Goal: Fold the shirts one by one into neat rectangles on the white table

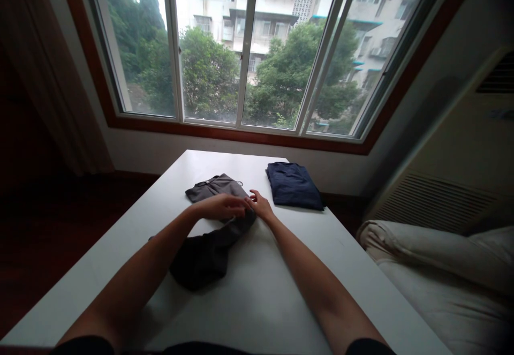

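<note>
A dark grey garment point(204, 256) lies loosely bunched on the white table point(257, 291), its lighter grey part point(219, 184) spread toward the window. My left hand point(225, 206) is over the middle of this garment, fingers bent toward the right; what its fingertips hold, if anything, is hidden. Touching the garment's right edge is my right hand point(259, 205), its fingers apart and partly curled, close to the left fingertips. A folded navy blue garment point(294, 186) rests flat near the table's right edge, beyond my right hand.
A windowed wall point(241, 136) stands behind the table's far end. To the right are a cream padded seat point(433, 280) and a large vented unit point(437, 199). A curtain point(52, 76) hangs at the left.
</note>
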A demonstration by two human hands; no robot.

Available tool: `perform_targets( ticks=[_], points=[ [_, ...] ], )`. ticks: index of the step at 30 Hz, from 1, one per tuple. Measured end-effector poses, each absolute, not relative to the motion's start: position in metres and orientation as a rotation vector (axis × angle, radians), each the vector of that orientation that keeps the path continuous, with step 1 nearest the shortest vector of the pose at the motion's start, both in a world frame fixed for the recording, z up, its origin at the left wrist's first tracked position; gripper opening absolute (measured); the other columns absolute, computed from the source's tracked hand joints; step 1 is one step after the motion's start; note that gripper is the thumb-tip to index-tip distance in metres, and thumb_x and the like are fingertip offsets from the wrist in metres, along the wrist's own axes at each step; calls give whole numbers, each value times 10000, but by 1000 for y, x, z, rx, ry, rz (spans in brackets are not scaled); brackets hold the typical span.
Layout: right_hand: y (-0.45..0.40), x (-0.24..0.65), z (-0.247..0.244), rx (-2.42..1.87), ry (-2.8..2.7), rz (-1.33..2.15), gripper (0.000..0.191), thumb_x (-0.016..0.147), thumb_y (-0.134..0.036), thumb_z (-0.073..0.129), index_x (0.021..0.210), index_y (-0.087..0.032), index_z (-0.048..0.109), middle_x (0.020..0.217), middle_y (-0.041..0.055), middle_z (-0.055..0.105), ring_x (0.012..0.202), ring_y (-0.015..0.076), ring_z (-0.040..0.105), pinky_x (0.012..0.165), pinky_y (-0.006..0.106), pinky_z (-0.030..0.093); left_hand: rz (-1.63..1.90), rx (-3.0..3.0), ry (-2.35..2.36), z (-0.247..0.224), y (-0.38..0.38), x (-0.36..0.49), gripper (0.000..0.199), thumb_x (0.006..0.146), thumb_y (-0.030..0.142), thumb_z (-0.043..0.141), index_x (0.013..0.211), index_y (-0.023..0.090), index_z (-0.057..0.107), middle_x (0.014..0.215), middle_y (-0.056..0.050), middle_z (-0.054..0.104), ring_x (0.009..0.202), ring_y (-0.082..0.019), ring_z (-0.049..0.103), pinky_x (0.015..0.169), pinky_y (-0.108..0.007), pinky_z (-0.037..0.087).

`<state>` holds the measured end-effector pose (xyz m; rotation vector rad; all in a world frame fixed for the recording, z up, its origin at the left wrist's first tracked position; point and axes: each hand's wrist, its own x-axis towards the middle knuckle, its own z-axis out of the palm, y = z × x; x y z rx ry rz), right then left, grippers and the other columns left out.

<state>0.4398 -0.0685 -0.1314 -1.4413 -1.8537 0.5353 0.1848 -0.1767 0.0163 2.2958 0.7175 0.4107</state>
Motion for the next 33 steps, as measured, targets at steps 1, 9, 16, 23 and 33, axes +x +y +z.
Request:
perform_targets(
  ticks=[1, 9, 16, 23, 33],
  points=[
    [-69, 439, -132, -1418, -1856, 562, 562, 972, -530, 648, 1453, -255, 556, 1166, 75, 744, 1021, 213, 712, 923, 324, 530, 609, 2332, 996, 10, -160, 172, 377, 1027, 428, 547, 1279, 211, 724, 1144, -77, 773, 991, -204, 716, 879, -288, 542],
    [-69, 427, -134, -1353, -2097, 425, 179, 881, -325, 738, 1011, -202, 746, 1026, 65, 689, 928, 187, 633, 814, 253, 466, 464, 2205, 2047, -99, -87, 97, 575, 962, 479, 627, 1462, 201, 581, 1471, -152, 596, 1354, -307, 545, 1106, -367, 416],
    [-73, 441, -125, -1567, -1966, 387, 190, 929, -314, 596, 783, -207, 655, 730, -12, 633, 696, 143, 522, 631, 236, 312, 322, 2224, 1991, -108, -87, 101, 424, 974, 404, 597, 1386, 304, 614, 1304, -105, 711, 1173, -293, 659, 921, -342, 481],
    [-68, 471, -114, -1851, -1748, 262, 266, 963, -359, 540, 793, -209, 679, 824, 57, 717, 765, 173, 594, 654, 246, 328, 354, 2198, 2006, -99, -91, 101, 179, 967, 329, 546, 1077, 286, 680, 1114, -71, 759, 995, -267, 709, 788, -318, 484],
    [-73, 503, -108, -2037, -1472, 181, 333, 964, -400, 473, 821, -236, 726, 855, 104, 756, 805, 247, 693, 698, 289, 455, 835, 1553, 2445, -89, -82, 28, 256, 1013, 314, 402, 1151, 228, 599, 1139, -158, 723, 1024, -327, 693, 803, -391, 506]
  ],
)
